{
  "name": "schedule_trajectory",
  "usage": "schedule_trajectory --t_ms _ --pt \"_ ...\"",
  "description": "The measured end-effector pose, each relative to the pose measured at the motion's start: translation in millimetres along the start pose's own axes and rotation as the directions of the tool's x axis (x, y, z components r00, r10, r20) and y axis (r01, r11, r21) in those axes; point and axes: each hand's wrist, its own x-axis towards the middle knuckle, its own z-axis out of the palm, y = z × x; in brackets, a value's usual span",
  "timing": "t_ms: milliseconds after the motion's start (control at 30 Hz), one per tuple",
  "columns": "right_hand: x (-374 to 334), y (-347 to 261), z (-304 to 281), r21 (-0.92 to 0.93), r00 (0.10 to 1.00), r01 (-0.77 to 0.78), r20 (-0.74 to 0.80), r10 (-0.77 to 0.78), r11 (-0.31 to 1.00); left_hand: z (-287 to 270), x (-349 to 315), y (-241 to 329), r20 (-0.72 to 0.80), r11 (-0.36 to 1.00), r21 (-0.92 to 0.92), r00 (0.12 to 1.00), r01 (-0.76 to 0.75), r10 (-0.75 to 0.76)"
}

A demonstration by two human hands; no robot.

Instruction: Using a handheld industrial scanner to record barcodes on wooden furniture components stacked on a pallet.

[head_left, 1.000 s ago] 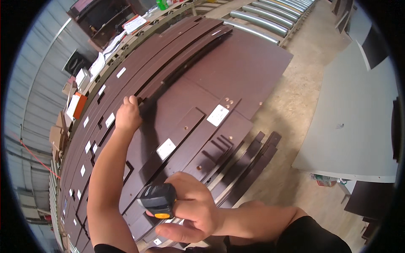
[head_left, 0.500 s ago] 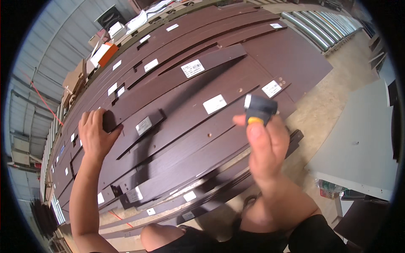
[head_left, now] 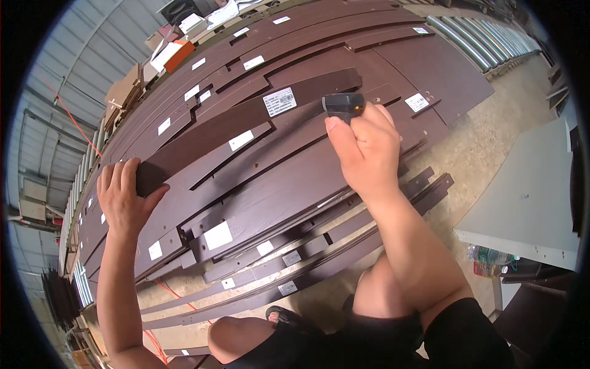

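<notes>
My left hand [head_left: 126, 200] is closed round the near left end of a long dark brown board [head_left: 215, 126], thumb on one side and fingers on the other. The board is raised at an angle above other brown boards, and a white printed label [head_left: 279, 102] is stuck on its face. In my right hand [head_left: 372, 147] is a small dark grey handheld barcode scanner [head_left: 344, 103]. Its front end faces left, close to the label's right side and apart from it. My fingers wrap round the scanner's handle, which is mostly hidden.
Many brown boards [head_left: 289, 163] with white labels lie in overlapping rows beneath my hands. Narrow strips [head_left: 344, 252] lie nearer my knees. Metal rollers [head_left: 467, 49] stand at the far right, a grey panel [head_left: 522, 197] at the right. An orange-and-white box [head_left: 178, 56] sits at the far left.
My right hand has moved up and left, bringing the scanner nearer the label. My left hand still grips the board's end. The whole view has shifted a little.
</notes>
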Motion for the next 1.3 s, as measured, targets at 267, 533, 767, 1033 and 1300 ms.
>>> schedule_trajectory --t_ms 267,533,767,1033,1300 --pt "2.3 -16.0 -1.3 0.086 0.997 -0.063 -0.048 0.068 0.994 -2.2 2.2 9.5 0.154 0.998 -0.003 0.986 0.059 -0.058" --pt "-9.0 -26.8 -7.1 0.346 0.935 -0.356 0.129 0.331 0.868 -16.4 -48.0 -17.8 -0.032 0.893 -0.303 0.933 0.332 -0.358" --pt "-21.2 -31.9 -7.2 0.341 0.946 -0.310 0.205 0.252 0.887 -60.1 -195.9 -53.0 0.302 0.355 -0.626 0.635 0.695 -0.711" --pt "-27.6 -15.8 -3.1 0.401 0.913 -0.382 0.300 0.275 0.832 -72.9 -207.3 -46.3 0.211 0.118 -0.715 0.373 0.689 -0.904" --pt "-29.2 -17.8 -12.3 0.412 0.889 -0.447 0.299 0.345 0.794 -70.5 -281.0 -90.5 0.387 0.119 -0.606 0.422 0.787 -0.820"
